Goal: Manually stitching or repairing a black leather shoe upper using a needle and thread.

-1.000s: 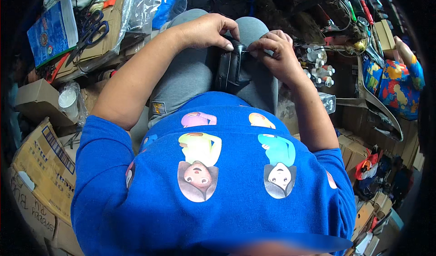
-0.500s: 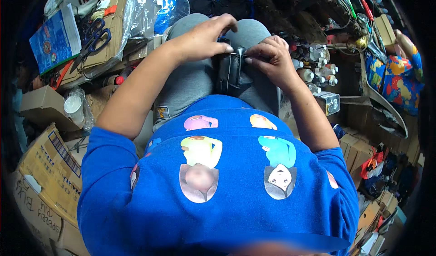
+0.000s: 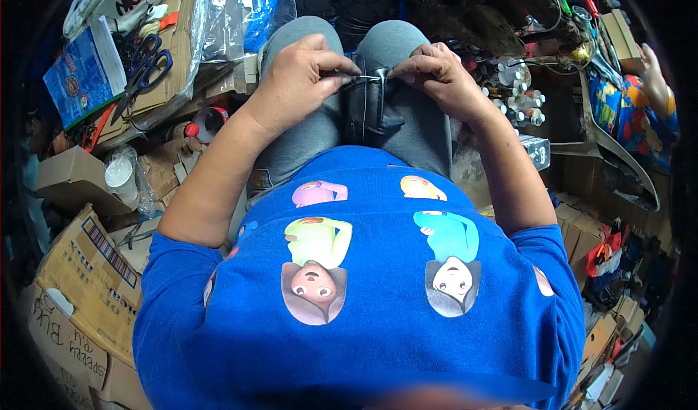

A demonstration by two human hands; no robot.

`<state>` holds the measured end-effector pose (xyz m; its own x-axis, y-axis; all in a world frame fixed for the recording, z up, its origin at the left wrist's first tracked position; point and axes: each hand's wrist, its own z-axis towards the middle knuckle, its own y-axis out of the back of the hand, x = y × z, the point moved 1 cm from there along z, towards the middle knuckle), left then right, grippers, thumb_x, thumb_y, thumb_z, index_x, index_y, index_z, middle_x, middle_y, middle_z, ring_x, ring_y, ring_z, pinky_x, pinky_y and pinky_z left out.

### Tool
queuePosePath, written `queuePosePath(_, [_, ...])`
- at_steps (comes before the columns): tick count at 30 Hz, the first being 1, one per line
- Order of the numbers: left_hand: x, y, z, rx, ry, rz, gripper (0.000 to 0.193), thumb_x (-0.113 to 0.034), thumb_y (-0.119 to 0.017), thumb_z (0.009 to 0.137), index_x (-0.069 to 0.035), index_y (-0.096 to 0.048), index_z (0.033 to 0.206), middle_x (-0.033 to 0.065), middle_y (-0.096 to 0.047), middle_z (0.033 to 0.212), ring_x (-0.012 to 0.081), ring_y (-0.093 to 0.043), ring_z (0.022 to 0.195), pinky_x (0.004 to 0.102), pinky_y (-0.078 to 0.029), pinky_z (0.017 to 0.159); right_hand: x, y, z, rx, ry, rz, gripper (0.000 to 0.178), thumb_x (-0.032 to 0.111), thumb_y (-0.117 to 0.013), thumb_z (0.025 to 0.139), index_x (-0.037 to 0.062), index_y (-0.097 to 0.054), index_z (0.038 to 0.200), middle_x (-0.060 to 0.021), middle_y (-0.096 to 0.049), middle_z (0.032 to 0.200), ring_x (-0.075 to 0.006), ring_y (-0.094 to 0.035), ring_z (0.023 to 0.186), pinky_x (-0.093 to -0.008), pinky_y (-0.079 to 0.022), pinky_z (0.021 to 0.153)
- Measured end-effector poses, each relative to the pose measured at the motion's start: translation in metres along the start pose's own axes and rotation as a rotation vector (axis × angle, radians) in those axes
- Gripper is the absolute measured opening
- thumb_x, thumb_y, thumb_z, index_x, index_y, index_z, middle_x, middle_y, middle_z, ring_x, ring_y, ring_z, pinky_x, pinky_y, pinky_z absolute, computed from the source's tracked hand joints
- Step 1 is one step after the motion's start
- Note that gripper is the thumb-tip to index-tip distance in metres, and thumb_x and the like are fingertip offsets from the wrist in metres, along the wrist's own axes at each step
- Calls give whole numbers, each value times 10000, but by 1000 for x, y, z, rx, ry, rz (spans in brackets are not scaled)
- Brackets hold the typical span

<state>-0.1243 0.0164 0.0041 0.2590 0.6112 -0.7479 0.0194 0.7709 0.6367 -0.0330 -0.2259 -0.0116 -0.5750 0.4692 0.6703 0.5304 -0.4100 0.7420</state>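
A black leather piece (image 3: 358, 112), perhaps a shoe or bag part, lies between my grey-clad thighs, with a raised strap-like edge on its right side. A thin, pale, needle-like sliver (image 3: 369, 78) crosses its top. My left hand (image 3: 302, 79) is at the left of the leather, thumb and forefinger pinched at the sliver's left end. On the other side, my right hand (image 3: 440, 75) is closed in a pinch close to the raised edge and the sliver's right end. What the right fingertips hold is too small to make out.
At the left are blue-handled scissors (image 3: 149, 68), a blue booklet (image 3: 83, 75), a plastic cup (image 3: 120, 174) and cardboard boxes (image 3: 80, 181). Several small bottles (image 3: 520, 97) stand to the right. Another person's hand (image 3: 653, 72) rests at the far right.
My left hand's spread fingers have closed into a pinch, drawn slightly left and down. My right hand stays pinched near the leather. The pale sliver now shows more clearly between both hands.
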Motion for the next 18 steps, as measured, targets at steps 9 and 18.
queuePosePath(9, [-1,-1,5,24,-82,52,221,-24,-714,724,-110,-730,927,68,-512,733,211,-535,688,321,-433,633,-3,0,1,19,-22,15,219,126,-638,800,241,-733,960,25,-617,911,-201,-495,955,-392,-300,937])
queuePosePath(18, [1,-3,-2,62,-108,26,235,-19,-686,747,-136,-736,944,78,-514,736,223,-543,707,331,-447,654,0,1,-4,20,-41,89,210,158,-683,782,221,-749,971,14,-613,816,-174,-525,897,-335,-355,903])
